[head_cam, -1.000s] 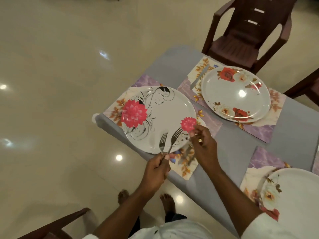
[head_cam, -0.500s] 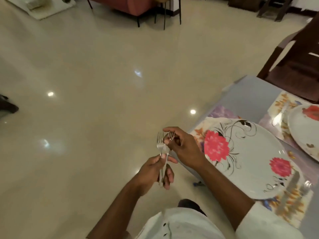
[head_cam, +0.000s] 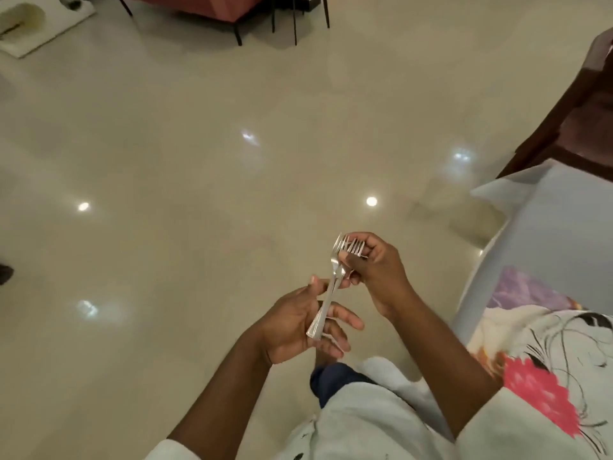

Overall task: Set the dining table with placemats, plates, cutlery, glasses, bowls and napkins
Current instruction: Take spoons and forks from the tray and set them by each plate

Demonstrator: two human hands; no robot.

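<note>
Two silver forks (head_cam: 331,287) are held upright together over the floor, left of the table. My left hand (head_cam: 298,323) grips their handles from below. My right hand (head_cam: 374,270) closes its fingers around the tines at the top. At the lower right, a white plate with a pink flower (head_cam: 557,380) lies on a floral placemat (head_cam: 517,293) on the grey table (head_cam: 564,227); the plate is partly hidden by my right sleeve.
A dark brown plastic chair (head_cam: 583,121) stands at the far end of the table, upper right. Glossy beige floor fills the left and middle. A red seat on thin black legs (head_cam: 212,8) and a white mat (head_cam: 39,24) lie far back.
The view has swung left, away from the table. Both hands carried the forks off the plate's edge and out over the floor; my right hand moved up onto the tines.
</note>
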